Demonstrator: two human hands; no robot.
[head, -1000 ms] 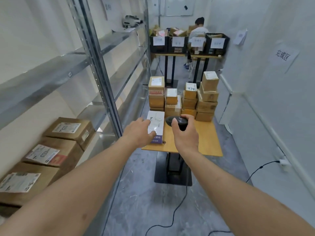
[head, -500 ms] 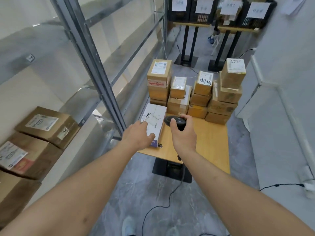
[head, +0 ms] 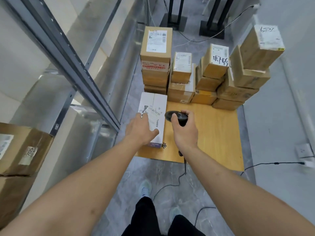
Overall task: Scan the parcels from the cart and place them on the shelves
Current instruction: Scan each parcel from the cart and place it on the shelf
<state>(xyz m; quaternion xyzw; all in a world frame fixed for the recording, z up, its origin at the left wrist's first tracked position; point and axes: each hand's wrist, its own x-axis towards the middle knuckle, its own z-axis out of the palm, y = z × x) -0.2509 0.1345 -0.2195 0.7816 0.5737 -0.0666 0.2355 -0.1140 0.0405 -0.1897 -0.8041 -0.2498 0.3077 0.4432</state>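
A wooden tabletop (head: 213, 133) stands on a grey marbled floor (head: 109, 188) in a narrow aisle, with a white wall (head: 281, 116) on the right and a grey metal shelf rack (head: 71, 68) along the left. At the tabletop's far edge brown cardboard parcels (head: 204, 77) are stacked in four close columns, most with white labels on top; the exact count is hard to tell because lower ones are partly hidden, but about a dozen show. One white box (head: 153, 113) lies flat at the tabletop's near left corner, just in front of the leftmost column, its barcode label facing up. The left hand (head: 141, 129) lies on this box with its fingers stretched over the left side and the thumb pressed on the top, arm extended straight from the lower left. The right hand (head: 184, 128) has its fingers curled round a black scanner (head: 175, 116), whose head points left toward the box label and sits just beside the box's right edge; a black cable (head: 180, 178) drops from it to the floor. Two brown parcels show on the rack (head: 23, 150) at far left, one above the other, the upper one marked 705. Below, the person's dark trousers (head: 146, 217) and two pale shoes (head: 145, 188) are seen. A wall socket (head: 305, 151) with a plugged cord sits low on the right wall.
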